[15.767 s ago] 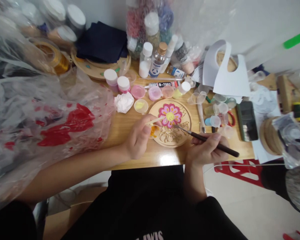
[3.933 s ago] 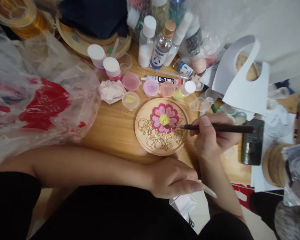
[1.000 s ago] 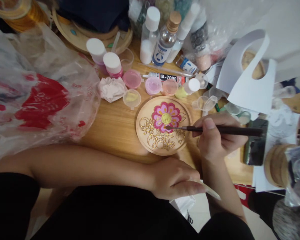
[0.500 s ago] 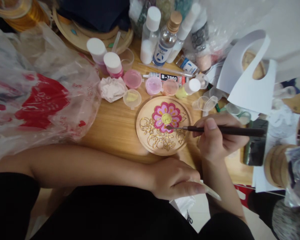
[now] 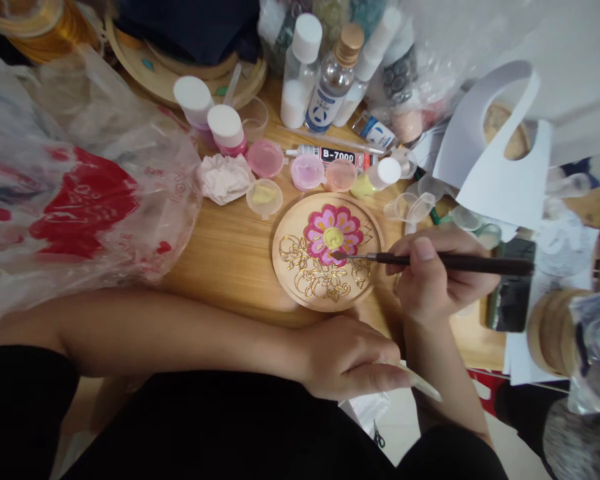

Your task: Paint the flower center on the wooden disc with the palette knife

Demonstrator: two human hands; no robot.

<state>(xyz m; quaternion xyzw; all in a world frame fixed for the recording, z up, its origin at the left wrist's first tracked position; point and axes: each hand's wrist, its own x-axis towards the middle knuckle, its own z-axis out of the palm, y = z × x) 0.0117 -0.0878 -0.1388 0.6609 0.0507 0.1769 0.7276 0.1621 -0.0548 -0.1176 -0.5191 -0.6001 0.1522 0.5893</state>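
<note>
A round wooden disc (image 5: 290, 267) lies on the wooden table (image 5: 230, 253). It carries a pink flower with a yellow centre and gold outlines. My right hand (image 5: 437, 280) is closed on a dark paintbrush (image 5: 460, 263), and the tip touches the flower's lower right petals. Below the table edge, my left hand (image 5: 345, 357) rests closed on a pale thin stick (image 5: 423, 383) that points right. My left forearm lies along the table's near edge.
Small paint pots (image 5: 265, 157) in pink, yellow and peach ring the disc's far side, with a crumpled tissue (image 5: 224, 179), a glue tube (image 5: 330, 155) and bottles (image 5: 333, 83). A plastic bag with red print (image 5: 80, 200) fills the left. Cut white paper (image 5: 495, 160) and a phone (image 5: 510, 293) lie right.
Almost nothing differs over the last second: the brush tip stays on the flower. Compared with 15.8 s ago, my left hand has dropped from beside the disc to below the table edge.
</note>
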